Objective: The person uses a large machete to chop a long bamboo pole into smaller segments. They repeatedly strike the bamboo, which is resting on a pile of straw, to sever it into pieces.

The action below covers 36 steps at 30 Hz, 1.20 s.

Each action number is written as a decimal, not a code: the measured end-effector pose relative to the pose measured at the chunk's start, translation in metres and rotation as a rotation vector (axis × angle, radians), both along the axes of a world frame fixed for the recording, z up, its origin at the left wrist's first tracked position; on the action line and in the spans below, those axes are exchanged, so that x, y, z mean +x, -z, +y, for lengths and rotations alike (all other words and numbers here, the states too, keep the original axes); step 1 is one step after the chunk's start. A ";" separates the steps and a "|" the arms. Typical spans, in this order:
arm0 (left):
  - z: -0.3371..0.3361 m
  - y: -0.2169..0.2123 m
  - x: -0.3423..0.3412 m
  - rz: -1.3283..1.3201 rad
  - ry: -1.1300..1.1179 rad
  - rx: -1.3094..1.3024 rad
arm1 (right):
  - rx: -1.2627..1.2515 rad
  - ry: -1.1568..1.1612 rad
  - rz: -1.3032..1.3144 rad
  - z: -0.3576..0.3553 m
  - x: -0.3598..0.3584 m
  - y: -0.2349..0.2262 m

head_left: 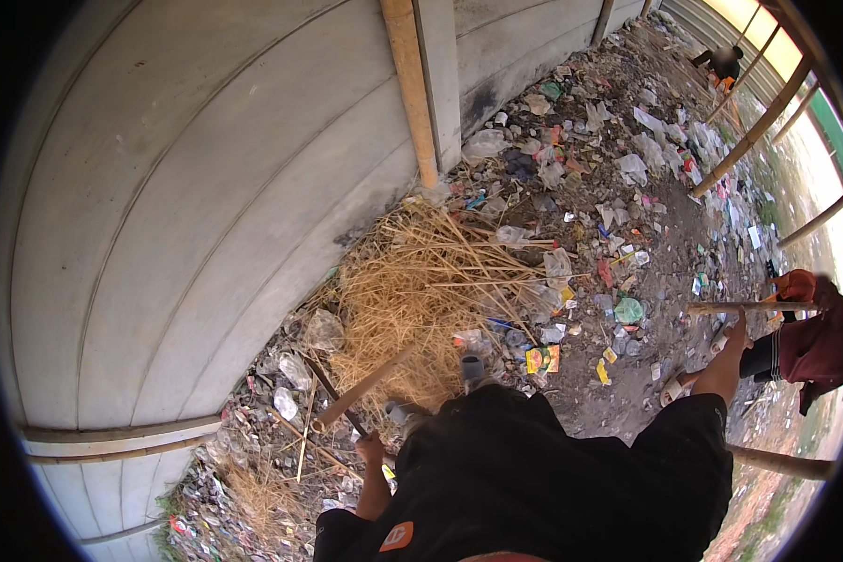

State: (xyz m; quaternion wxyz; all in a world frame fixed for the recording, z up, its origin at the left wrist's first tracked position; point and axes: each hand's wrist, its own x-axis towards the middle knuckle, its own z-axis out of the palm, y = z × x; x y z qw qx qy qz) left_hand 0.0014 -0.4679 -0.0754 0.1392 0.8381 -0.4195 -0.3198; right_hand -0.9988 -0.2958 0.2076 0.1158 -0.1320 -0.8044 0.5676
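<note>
A wooden stick (361, 391) is slanting over the litter beside the straw heap (421, 300), its lower end meeting the left hand (372, 448), which is closing around it. A dark rod (332, 393) is crossing just beside the stick. The right hand is lying hidden behind the black-clothed body, so its grip cannot be told. The concrete wall (206, 206) is hemming the left; rubbish is covering the ground (628, 375) rightward, where another person (806, 347) is standing, half cut off.
</note>
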 end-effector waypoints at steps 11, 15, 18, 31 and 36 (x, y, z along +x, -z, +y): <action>-0.035 -0.037 -0.027 0.033 0.088 0.023 | 1.157 -0.424 0.083 -0.016 0.040 0.001; -0.036 -0.025 -0.008 -0.144 0.192 -0.050 | 1.685 -0.489 0.010 -0.066 0.098 -0.025; -0.066 -0.038 -0.030 -0.082 0.220 0.050 | 2.027 -0.633 -0.050 -0.006 0.061 -0.005; -0.107 -0.055 -0.038 -0.170 0.245 -0.072 | 0.778 -1.675 -0.486 -0.172 0.265 -0.032; -0.131 -0.050 -0.054 -0.143 0.205 -0.100 | 0.754 -1.976 -0.800 -0.134 0.333 0.140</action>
